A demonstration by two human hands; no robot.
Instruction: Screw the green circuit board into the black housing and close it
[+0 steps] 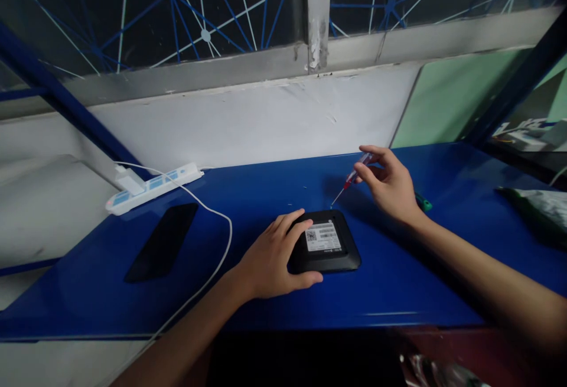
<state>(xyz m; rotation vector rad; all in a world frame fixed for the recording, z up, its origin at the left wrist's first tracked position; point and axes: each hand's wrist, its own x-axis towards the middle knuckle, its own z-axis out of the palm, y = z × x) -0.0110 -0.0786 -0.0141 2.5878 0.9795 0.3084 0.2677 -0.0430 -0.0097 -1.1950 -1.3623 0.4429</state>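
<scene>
A flat black device (352,251) with rounded corners lies on the blue table, its white printed label (325,237) facing up. My left hand (277,257) grips the device at its left side, fingers over the top and far edge, thumb along the near edge. My right hand (390,183) pinches a screwdriver (358,169) with a clear handle and a red collar. Its thin shaft slants down to the left, and the tip is by the device's far edge; whether it touches cannot be made out. Two tiny pieces, perhaps screws (290,204), lie beyond the device.
To the left, a white power strip (166,183) holds a plugged-in adapter, and a white cable (231,227) crosses the table (248,310). A black flat panel (162,242) lies nearby. Something green (423,202) shows behind my right wrist. A plastic bag (543,212) sits far right.
</scene>
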